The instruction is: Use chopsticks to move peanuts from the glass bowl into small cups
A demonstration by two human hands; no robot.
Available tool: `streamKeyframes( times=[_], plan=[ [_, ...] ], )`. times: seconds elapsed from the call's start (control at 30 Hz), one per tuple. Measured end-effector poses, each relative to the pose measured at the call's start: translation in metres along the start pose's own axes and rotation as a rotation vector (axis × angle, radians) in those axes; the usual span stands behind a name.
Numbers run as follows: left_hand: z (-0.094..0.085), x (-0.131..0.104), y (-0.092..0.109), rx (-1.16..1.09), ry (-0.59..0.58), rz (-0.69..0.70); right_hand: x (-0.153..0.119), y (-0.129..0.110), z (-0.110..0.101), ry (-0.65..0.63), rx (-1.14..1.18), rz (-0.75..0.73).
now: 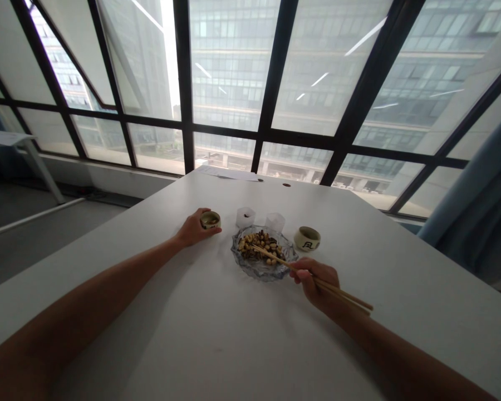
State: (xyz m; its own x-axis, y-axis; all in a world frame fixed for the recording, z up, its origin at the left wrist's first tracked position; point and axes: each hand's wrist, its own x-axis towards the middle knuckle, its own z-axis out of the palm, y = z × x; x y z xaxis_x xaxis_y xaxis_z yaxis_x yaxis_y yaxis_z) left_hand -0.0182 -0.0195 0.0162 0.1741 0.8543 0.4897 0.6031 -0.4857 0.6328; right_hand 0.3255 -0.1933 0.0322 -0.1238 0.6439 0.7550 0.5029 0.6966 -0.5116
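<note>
My left hand (195,229) is wrapped round a small pale ceramic cup (211,221) on the table, left of the glass plate; something small and brownish shows inside it. In my right hand (317,281) is a pair of wooden chopsticks (334,289), their tips among the nuts and seeds (262,245). These brown and tan pieces lie heaped in a clear glass plate (256,273) with a wavy rim. Whether the tips pinch a piece is too small to tell.
Behind the plate stand two white paper-like cups (245,216), the left with something dark inside. A second ceramic cup (307,239) with a dark character sits right of the plate. Paper (229,174) lies at the far edge of the white table (192,334), before tall windows. A blue curtain (467,200) hangs at right.
</note>
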Motion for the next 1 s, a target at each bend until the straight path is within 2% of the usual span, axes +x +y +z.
streamKeyframes(
  times=[0.07,0.2,0.3,0.43,0.7,0.9,1.0],
  plan=[
    [-0.001,-0.003,0.005,0.036,0.017,0.077,-0.001,0.002,0.000,-0.007,-0.036,-0.030],
    [-0.001,-0.007,0.010,0.119,0.017,0.230,0.000,0.006,0.001,-0.003,-0.060,0.000],
    [0.000,-0.008,0.010,0.138,0.004,0.268,0.000,0.006,0.002,-0.021,-0.056,0.026],
    [0.000,-0.007,0.008,0.128,0.031,0.213,-0.001,0.005,0.002,-0.013,-0.037,0.046],
    [-0.001,-0.001,0.006,0.013,0.002,-0.032,-0.003,0.012,0.001,-0.017,-0.034,0.049],
    [-0.001,-0.002,0.001,-0.010,-0.032,-0.044,-0.007,0.011,0.004,-0.032,-0.036,0.083],
    [-0.004,0.001,0.001,0.002,-0.013,-0.011,0.006,0.007,-0.003,0.010,0.021,0.100]
  ],
)
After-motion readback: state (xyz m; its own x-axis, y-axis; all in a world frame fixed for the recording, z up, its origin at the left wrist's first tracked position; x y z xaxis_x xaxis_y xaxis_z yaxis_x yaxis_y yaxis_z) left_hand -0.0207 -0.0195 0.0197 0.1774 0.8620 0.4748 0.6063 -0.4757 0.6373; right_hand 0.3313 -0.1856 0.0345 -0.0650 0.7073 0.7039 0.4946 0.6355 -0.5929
